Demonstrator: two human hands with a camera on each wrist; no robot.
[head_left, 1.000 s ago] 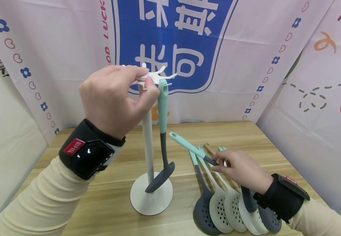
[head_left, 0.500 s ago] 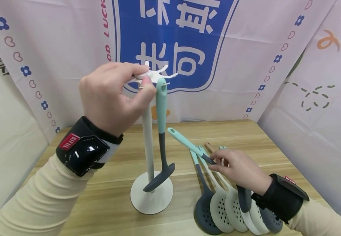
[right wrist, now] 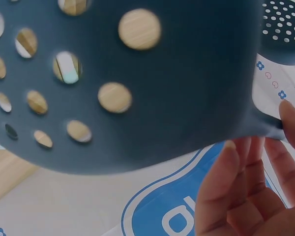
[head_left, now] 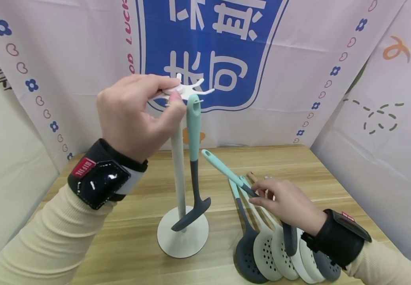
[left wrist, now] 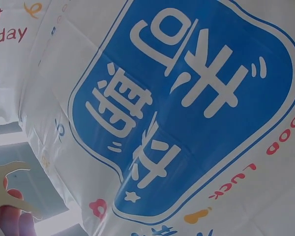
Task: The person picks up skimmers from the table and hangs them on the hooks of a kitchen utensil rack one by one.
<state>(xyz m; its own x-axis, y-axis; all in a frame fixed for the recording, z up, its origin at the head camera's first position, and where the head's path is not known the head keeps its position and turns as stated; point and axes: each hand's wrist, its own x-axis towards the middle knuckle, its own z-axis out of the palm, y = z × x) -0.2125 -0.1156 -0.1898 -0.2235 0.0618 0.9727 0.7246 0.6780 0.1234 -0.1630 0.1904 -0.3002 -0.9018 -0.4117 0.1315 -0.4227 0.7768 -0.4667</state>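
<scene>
Holding mint-handled, dark-grey slotted turner (head_left: 223,167) clamped in right grip (head_left: 285,202), above wood-grain worktop (head_left: 127,237), at right. Now raised slightly, nearer white, round-based hook stand (head_left: 178,178) pinched on top by left grip (head_left: 139,114); still apart.

The left arm (head_left: 52,233) slants upward, ending in the left grip (head_left: 137,114), raised high with the back of the hand showing and thumb and index finger pinching. The right arm (head_left: 383,257) reaches in lower from the right, the right grip (head_left: 287,202) stretched leftward, fingertips pinched against the thumb
</scene>
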